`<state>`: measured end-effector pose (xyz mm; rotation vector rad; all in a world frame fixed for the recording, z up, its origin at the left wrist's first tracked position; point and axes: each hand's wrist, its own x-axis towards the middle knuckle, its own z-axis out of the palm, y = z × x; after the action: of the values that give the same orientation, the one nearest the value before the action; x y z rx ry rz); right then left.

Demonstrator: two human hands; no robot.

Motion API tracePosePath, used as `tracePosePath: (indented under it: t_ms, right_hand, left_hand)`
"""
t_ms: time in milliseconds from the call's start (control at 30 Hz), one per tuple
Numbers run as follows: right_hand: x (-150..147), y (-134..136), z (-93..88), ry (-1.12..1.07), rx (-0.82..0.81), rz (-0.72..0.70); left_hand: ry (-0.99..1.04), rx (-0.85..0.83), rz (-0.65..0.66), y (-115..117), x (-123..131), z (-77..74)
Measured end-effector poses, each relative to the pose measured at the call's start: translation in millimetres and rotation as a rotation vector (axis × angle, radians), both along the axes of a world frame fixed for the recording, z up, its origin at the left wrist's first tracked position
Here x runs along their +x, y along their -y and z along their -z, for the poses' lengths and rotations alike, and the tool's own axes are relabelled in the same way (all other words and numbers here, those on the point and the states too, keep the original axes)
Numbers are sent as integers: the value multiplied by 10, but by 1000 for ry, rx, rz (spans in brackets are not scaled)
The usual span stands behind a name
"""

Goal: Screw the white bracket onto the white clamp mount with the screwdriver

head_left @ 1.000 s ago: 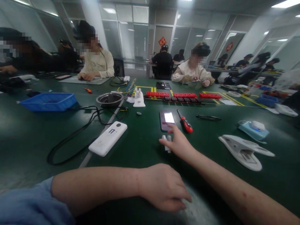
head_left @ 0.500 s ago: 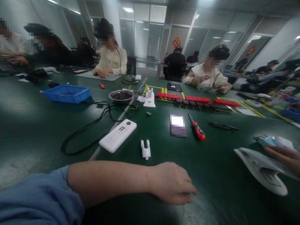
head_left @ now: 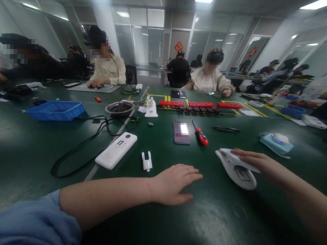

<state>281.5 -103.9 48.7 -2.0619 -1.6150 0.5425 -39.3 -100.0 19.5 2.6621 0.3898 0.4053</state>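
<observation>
My right hand has its fingers along the upper edge of a white, curved plastic shell, gripping it tilted with a recessed opening on its near side. The right thumb is hidden. My left hand reaches across the front of the green table, palm down, fingers apart, holding nothing. Beyond the left hand is a small white forked plastic part. A screwdriver with a red and black handle and black tweezers lie past the gap between my hands.
At left are a white power bank-like block, a black cable and a blue tray. A metal bowl and white stand are farther back. Red plastic strips lie mid-table. A light-blue device sits right. People sit opposite.
The view has turned to the right. My right hand has brought the white shell leftward, closer to my left hand. The left hand's fingers have stretched out and spread.
</observation>
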Motion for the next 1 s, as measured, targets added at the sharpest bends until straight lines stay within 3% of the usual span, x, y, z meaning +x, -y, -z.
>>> tracePosePath:
  t_ms: [100,267,433,567,633,667,733,800,1000]
  right_hand:
    - [-474,15,-48,-266,-161,88]
    - [-1125,-52,-47,-474,-114,26]
    - [-1617,-226,132,-559,100,-75]
    - [-1657,-163,188,-553,456,-90]
    - [-1510,-34,197,-465,625,-193]
    - [-1423,37,207,-362,667,-330]
    - [-1281,154,245,-45,649,-648]
    - [-1232,200,302,274,552,-818]
    - [-1473,24,392,637,198,-633]
  left_hand:
    - [56,-60,-154,-35,-28,-35]
    - [123,-101,-330,-149,-67,-55]
    - [49,-75,-400,-252,-93,-11]
    - [-33,-23,-493,-324,-118,34]
    - [-67,-22,-554,-373,-133,51]
    - [-90,-26,-577,-402,-140,55]
    - [-143,-44,-595,-463,-151,58]
    - [-188,-64,-592,-519,-159,61]
    - [-222,-53,-563,-589,-170,139]
